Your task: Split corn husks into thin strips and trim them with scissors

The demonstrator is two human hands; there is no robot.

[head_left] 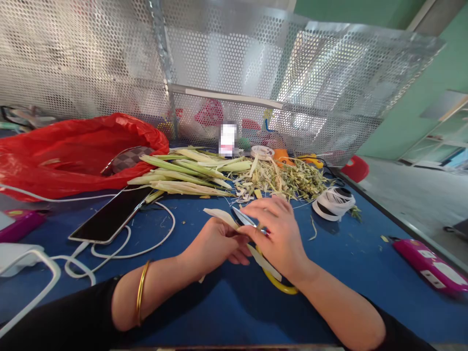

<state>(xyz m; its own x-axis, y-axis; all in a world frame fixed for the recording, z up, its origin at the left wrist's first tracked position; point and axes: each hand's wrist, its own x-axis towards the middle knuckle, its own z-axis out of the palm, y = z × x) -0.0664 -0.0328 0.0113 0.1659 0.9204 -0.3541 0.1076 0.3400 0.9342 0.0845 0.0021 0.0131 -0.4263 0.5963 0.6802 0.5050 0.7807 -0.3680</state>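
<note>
Above the blue table [204, 302], the left hand [212, 246] pinches a pale dry leaf strip [221, 216] taut, so the right hand [281, 234], fingers closed around yellow-handled scissors [245, 219], can meet it with the blades

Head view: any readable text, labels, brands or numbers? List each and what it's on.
None can be read.
White label on the pink flat case at the right edge of the blue table: marks too small to read.
Small white object by the perforated metal screen: blurred out.
Dark-screened smartphone: screen blank.
Roll of white tape: no print visible.
</note>
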